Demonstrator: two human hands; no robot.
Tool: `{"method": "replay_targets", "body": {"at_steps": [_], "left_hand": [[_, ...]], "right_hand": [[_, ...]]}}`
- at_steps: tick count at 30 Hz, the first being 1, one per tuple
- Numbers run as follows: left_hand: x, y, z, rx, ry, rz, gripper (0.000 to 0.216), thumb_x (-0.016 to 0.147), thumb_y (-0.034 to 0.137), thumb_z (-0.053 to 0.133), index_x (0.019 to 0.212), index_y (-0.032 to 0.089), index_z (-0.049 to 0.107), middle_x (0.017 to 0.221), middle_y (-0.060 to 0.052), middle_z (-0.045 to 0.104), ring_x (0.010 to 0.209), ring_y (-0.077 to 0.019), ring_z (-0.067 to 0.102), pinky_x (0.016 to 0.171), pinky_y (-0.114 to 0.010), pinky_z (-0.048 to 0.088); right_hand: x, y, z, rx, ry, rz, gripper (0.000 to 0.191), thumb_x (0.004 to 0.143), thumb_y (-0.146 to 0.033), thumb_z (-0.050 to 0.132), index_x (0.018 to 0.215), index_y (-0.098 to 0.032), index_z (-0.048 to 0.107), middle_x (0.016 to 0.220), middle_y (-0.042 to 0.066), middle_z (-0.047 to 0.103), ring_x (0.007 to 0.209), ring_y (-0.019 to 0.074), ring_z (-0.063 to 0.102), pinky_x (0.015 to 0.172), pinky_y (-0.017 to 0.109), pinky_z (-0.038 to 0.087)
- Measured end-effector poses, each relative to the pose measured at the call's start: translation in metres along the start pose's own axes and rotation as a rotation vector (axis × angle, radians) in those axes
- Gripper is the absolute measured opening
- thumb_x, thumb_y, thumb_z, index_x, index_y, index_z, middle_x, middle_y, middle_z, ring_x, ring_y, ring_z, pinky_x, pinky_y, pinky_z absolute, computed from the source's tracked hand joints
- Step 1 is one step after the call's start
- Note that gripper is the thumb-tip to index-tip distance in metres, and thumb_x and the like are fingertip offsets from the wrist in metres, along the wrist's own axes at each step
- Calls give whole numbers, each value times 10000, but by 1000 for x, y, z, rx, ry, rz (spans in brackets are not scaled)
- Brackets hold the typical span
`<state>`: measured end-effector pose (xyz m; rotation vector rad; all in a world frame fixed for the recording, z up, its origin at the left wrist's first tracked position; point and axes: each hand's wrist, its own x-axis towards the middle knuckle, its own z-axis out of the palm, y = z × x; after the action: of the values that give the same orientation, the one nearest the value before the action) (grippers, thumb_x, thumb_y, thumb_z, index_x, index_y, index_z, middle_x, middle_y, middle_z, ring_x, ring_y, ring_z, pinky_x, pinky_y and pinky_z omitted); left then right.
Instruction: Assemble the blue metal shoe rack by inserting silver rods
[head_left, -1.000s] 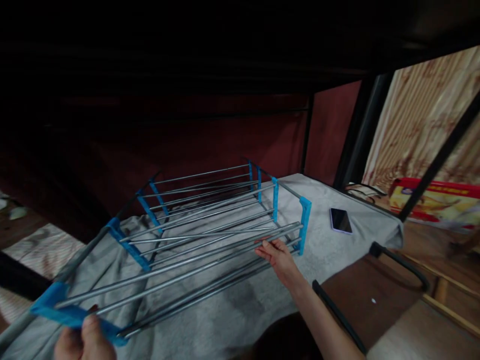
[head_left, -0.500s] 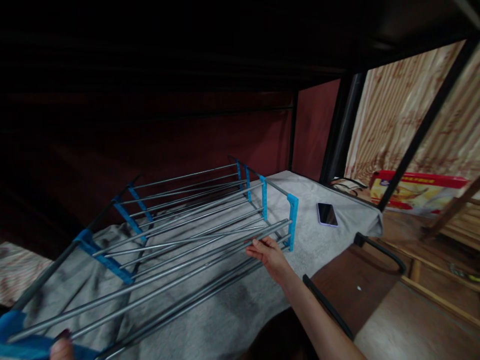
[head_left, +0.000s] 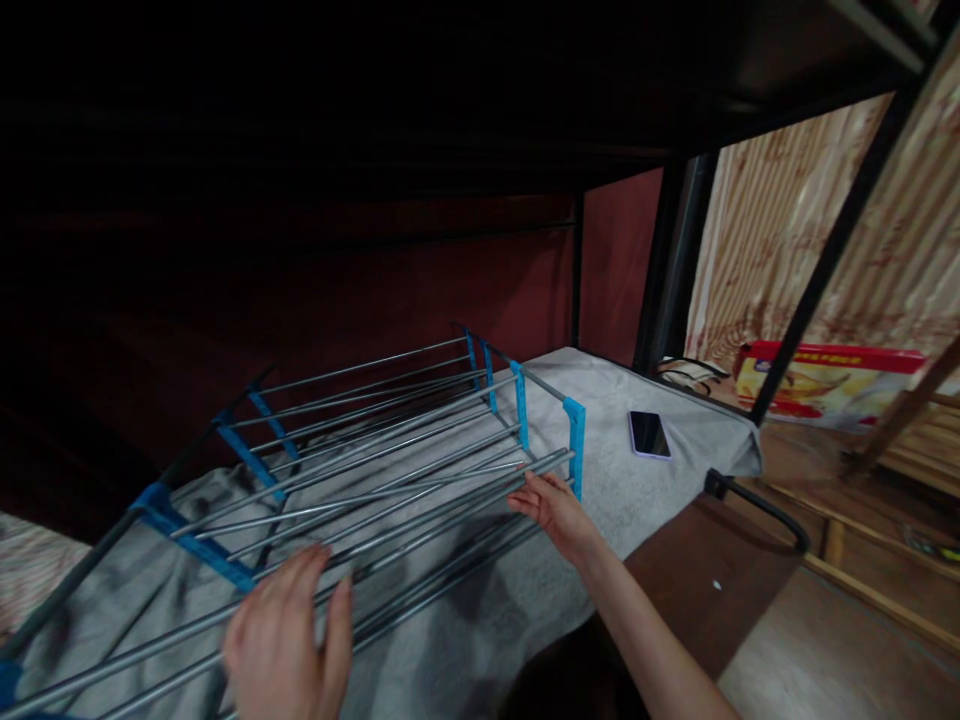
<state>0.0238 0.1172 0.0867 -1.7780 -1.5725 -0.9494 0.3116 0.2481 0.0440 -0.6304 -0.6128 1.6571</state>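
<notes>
A metal rack (head_left: 375,497) of grey tubes joined by blue plastic brackets (head_left: 576,440) lies on a grey blanket. Near the rack's right end, my right hand (head_left: 551,505) is closed on a metal tube along the front row, its fingertips just short of the blue bracket. My left hand (head_left: 289,630) is over the front tubes at lower left, thumb apart from the fingers; it hides part of the tubes, and I cannot tell whether it touches them. One tube lies slanted across the others. The rack's near left corner runs out of the picture.
A phone (head_left: 649,434) lies on the blanket (head_left: 600,385) right of the rack. A dark frame post (head_left: 832,250) and an overhead panel enclose the space. Beyond the edge are a bent black rail (head_left: 765,510), a red and yellow box (head_left: 832,383) and wooden slats.
My left hand has moved right and up from the lower left corner, now over the front tubes. My right hand still grips near the right end. The view has shifted slightly.
</notes>
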Motion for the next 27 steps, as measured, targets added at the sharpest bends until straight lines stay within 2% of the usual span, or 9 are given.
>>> {"method": "replay_targets", "body": {"at_steps": [2,5,7,9,12,15,20,24,27], "left_hand": [[30,38,23,-27,-171,98,473,910,313,512,1370,224,445,1286,-127,622,1221,-283,543,1103,-510,320],[69,90,58,-128,-415,135,444,946,305,435,1369,171,455,1245,-132,653,1169,-245,588,1034,-434,419],[85,114,79,-174,-597,161,436,949,291,421,1357,146,479,1214,-131,673,1128,-242,614,1003,-423,449],[95,128,95,-218,-704,184,426,950,267,410,1347,141,498,1221,-130,674,1132,-238,617,1004,-411,454],[103,135,111,-274,-748,185,399,955,214,369,1307,153,546,1221,-118,677,1150,-222,608,1020,-383,444],[113,137,115,-313,-775,131,371,933,215,428,1264,165,588,1229,-112,675,1160,-219,603,1031,-364,435],[140,149,102,-387,-833,24,343,906,277,493,1214,209,627,1222,-76,688,1154,-213,611,1019,-339,440],[157,161,90,-365,-795,35,329,879,223,489,1161,177,653,1176,-91,695,1109,-223,626,992,-334,451],[161,164,87,-370,-781,50,339,883,213,465,1162,180,653,1179,-84,697,1116,-223,625,998,-336,450]], "right_hand": [[2,-4,-4,-6,-2,-3,339,640,-368,853,715,-175,585,738,2,684,746,168,695,793,341,590],[3,-10,-8,-40,-13,18,344,648,-380,847,785,-160,621,781,19,692,772,172,695,807,343,586],[4,-14,-10,-68,-32,37,376,650,-400,844,842,-148,640,823,38,699,789,175,695,808,339,583],[5,-16,-11,-102,-34,55,409,651,-433,837,866,-144,642,814,44,696,778,177,692,790,337,582],[6,-18,-12,-166,-16,69,440,655,-482,822,873,-147,638,762,39,684,737,169,681,753,335,583],[7,-21,-12,-185,-20,68,466,652,-509,814,895,-152,640,760,40,683,720,161,673,736,330,583],[9,-31,-14,-165,53,84,482,616,-533,824,853,-158,634,730,38,672,679,160,668,674,316,585],[11,-37,-16,-136,120,95,436,629,-474,831,850,-150,640,689,36,658,660,160,667,660,304,587],[10,-38,-14,-89,118,80,401,651,-430,826,858,-133,654,711,58,667,695,168,679,701,307,592]]}}
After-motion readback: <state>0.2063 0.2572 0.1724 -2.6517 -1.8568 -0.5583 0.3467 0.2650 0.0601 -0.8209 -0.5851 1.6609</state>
